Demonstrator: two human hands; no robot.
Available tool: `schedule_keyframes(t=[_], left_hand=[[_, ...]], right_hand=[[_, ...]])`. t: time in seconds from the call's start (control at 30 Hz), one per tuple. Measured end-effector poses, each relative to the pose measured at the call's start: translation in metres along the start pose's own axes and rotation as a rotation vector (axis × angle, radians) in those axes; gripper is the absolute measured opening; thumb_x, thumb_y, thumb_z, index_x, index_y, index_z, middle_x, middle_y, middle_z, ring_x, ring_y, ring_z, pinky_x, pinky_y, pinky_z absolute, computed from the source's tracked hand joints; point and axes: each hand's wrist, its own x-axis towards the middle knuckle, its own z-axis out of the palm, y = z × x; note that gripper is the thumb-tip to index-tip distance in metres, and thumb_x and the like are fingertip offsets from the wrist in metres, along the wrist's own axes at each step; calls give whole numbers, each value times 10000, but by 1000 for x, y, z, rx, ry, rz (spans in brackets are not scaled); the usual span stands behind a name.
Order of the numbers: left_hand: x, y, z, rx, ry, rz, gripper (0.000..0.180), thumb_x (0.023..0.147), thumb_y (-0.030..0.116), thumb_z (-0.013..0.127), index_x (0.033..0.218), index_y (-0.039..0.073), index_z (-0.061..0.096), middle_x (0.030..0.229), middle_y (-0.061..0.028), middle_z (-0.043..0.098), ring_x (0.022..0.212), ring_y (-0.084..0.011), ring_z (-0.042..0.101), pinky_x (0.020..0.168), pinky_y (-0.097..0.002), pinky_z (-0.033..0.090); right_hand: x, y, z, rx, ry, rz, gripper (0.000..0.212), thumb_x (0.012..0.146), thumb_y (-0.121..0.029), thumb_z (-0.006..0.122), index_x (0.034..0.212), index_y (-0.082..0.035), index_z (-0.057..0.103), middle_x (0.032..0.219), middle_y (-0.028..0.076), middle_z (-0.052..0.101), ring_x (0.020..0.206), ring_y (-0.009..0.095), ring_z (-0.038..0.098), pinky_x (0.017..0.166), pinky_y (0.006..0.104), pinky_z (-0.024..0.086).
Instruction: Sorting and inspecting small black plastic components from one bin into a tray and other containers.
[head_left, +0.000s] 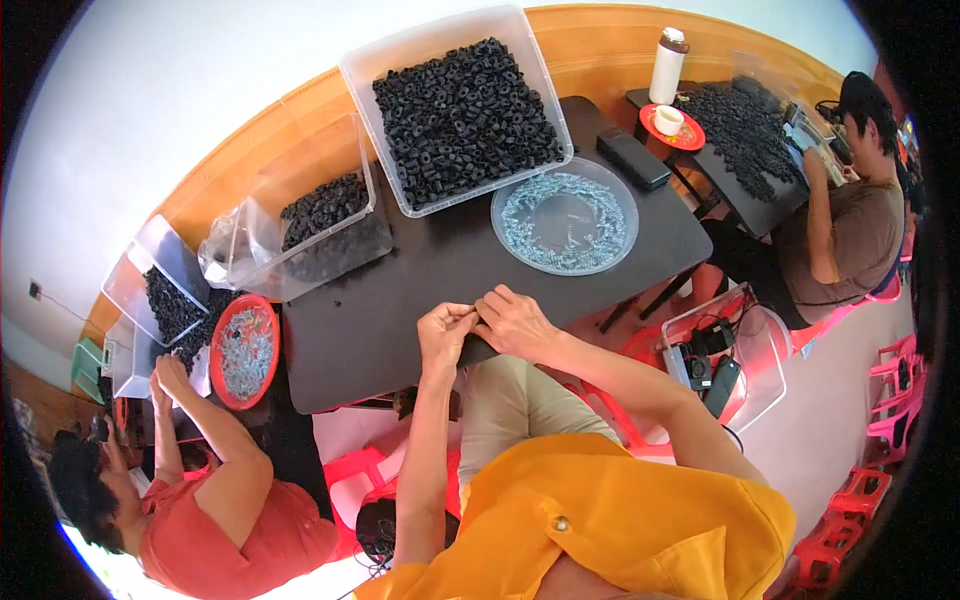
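Black small part pinched between both hands at the near edge of the dark surface [400, 300].

Left hand [445, 335] and right hand [515, 322] meet with fingers curled narrow, thumbs and fingertips pressed together on a tiny piece too small to make out, so its long axis cannot be told. Beyond them lie a round clear tray of pale screws [565, 222] and a clear bin of black ring parts [455, 100], well apart from the hands.
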Motion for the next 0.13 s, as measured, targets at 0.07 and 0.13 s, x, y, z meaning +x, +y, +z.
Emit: schedule_keyframes(t=[0.07,0.13], left_hand=[[-2,2,1,-13,29,3,69,776,-41,614,845,-36,614,793,-68,637,680,-91,586,634,-203,461],[-2,5,-3,-98,35,-71,106,794,-10,624,900,-10,616,819,-48,635,691,-87,583,629,-178,445]], right_hand=[[5,-1,-2,7,23,23,245,707,-200,664,819,8,600,768,87,529,763,233,517,572,312,485],[8,-3,-4,83,12,149,378,693,-237,693,982,-9,606,799,86,543,803,233,533,639,290,491]])
